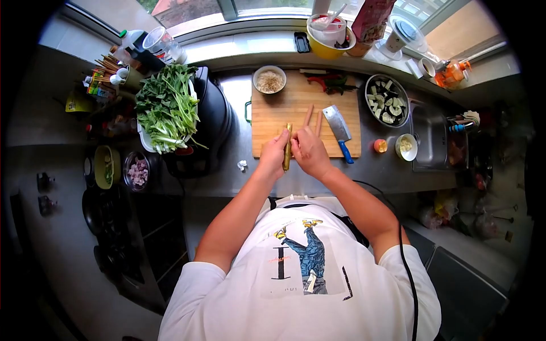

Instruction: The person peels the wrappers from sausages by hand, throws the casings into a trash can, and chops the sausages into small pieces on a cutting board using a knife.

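My left hand (274, 151) is wrapped round a ham sausage in a gold wrapper (286, 161), held upright over the front edge of the wooden cutting board (273, 116). Against its other side my right hand (309, 151) is closed, fingers pinched at the wrapper; exactly what they grip is hidden. Two peeled pink sausages (309, 115) lie on the board just beyond my right hand. To their right rests a cleaver (337, 121) with a blue handle pointing toward me. Red and green peppers (335, 85) lie at the board's far side, and a bowl of pale shreds (269, 79) stands at its far left corner.
Leafy greens (168, 108) fill a white container at left. On the right are a bowl of cut eggplant (388, 101), a small bowl of garlic (406, 146), a red-and-yellow piece (380, 146) and the sink (429, 136). A crumpled white scrap (242, 165) lies left of my forearm.
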Motion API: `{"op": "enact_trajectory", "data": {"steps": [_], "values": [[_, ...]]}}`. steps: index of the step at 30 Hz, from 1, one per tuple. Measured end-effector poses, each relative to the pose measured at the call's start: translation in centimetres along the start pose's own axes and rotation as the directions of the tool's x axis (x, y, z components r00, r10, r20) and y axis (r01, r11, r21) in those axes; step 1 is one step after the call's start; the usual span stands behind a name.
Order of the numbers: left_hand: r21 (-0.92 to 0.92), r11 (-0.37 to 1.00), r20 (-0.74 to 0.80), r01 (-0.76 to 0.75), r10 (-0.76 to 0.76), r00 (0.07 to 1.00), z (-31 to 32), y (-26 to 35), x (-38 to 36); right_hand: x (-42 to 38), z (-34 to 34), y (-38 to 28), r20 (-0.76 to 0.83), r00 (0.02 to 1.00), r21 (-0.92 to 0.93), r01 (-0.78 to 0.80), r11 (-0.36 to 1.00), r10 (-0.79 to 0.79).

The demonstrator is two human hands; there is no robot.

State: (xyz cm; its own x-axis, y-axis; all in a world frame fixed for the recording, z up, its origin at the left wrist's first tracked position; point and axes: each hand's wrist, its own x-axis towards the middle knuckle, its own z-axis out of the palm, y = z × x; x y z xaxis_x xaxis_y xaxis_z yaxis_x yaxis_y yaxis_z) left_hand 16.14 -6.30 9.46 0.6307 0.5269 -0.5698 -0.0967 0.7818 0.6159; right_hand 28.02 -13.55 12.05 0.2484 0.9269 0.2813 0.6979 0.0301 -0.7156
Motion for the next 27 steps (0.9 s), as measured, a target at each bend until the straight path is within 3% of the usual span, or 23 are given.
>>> {"op": "enact_trajectory", "data": {"steps": [5, 7, 11, 15, 16, 17, 18, 21, 22, 24, 27], "values": [[-0.035, 0.999, -0.007, -0.012, 0.012, 1.000, 0.2, 1.5, 0.4, -0.1, -0.2, -0.6, 0.016, 1.000, 0.054, -0.012, 0.998, 0.011], [-0.056, 0.998, -0.088, -0.004, -0.001, 0.996, 0.3, 2.0, 0.5, -0.3, -0.8, -1.1, 0.160, 0.987, 0.108, -0.014, 0.994, -0.003], [-0.078, 0.994, -0.098, -0.081, 0.073, 0.992, -0.4, 3.4, 2.4, -1.8, -1.0, -1.8, 0.314, 0.949, 0.202, -0.059, 0.978, -0.008], [-0.102, 0.985, -0.104, -0.143, 0.132, 0.986, 0.0, 5.3, 2.9, -2.1, -0.5, -2.2, 0.212, 0.974, 0.329, -0.148, 0.932, 0.080], [-0.102, 0.985, -0.109, -0.139, 0.128, 0.986, 0.1, 5.4, 2.9, -1.4, -1.1, -2.8, 0.301, 0.899, 0.434, -0.425, 0.795, 0.317], [-0.108, 0.982, -0.120, -0.157, 0.144, 0.982, 0.3, 5.5, 3.0, -0.9, -1.5, -3.0, 0.410, 0.758, 0.496, -0.652, 0.574, 0.507], [-0.114, 0.978, -0.130, -0.175, 0.160, 0.978, 0.4, 5.5, 3.1, -0.7, -1.2, -2.4, 0.411, 0.756, 0.496, -0.654, 0.571, 0.509], [-0.113, 0.979, -0.123, -0.172, 0.158, 0.980, 0.5, 5.3, 3.3, -0.5, -0.6, -1.7, 0.164, 0.929, 0.497, -0.368, 0.786, 0.331], [-0.110, 0.980, -0.137, -0.167, 0.152, 0.979, 0.6, 5.2, 3.4, -0.3, -1.0, -2.1, 0.164, 0.929, 0.498, -0.369, 0.785, 0.333], [-0.112, 0.982, -0.124, -0.149, 0.135, 0.983, 0.5, 4.9, 3.4, 0.1, -1.7, -2.7, 0.174, 0.958, 0.298, -0.272, 0.915, 0.228], [-0.109, 0.984, -0.132, -0.141, 0.126, 0.983, 0.7, 4.4, 3.3, 0.3, -2.2, -3.0, 0.149, 0.973, 0.227, -0.207, 0.952, 0.176]]}}
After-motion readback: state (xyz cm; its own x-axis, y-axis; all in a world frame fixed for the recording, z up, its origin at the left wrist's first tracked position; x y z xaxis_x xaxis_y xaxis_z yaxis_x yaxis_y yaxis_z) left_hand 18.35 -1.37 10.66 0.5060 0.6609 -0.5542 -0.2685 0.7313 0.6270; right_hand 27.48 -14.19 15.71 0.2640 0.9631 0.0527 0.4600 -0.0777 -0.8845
